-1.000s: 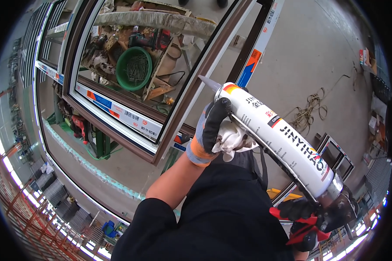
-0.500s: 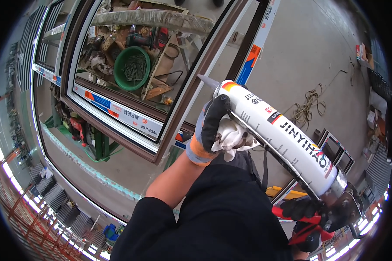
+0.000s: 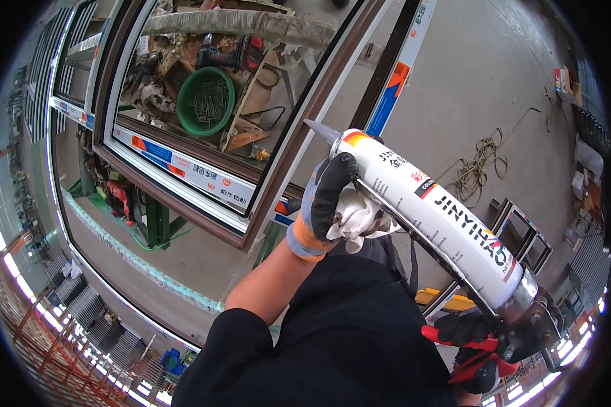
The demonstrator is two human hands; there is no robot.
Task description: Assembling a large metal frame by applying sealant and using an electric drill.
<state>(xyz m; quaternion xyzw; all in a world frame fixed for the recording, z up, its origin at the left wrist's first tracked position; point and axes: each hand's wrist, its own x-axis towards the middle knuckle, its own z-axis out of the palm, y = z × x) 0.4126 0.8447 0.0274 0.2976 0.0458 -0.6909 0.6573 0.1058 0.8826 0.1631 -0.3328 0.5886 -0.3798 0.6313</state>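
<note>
A white sealant cartridge (image 3: 424,186) with coloured print lies in a caulking gun (image 3: 531,325), slanting from upper left to lower right. Its grey tapered nozzle (image 3: 323,131) points left, over the brown edge of a window frame (image 3: 317,102); whether the tip touches it, I cannot tell. My left hand (image 3: 321,207), in a grey, orange and black glove, is closed round the front of the gun. A crumpled, stained white rag (image 3: 361,218) is bunched against that hand. Lower right, my right hand (image 3: 470,339), in a black and red glove, grips the gun's handle end, partly hidden.
Beneath the glazed frame show a green bowl (image 3: 206,102) of screws or nails and a red and black power tool (image 3: 241,53). A coiled rope or cord (image 3: 480,166) lies on the floor to the right, beyond a small window frame (image 3: 525,234).
The cartridge and nozzle have shifted very slightly to the left, with both hands keeping their grip. Otherwise the scene looks the same.
</note>
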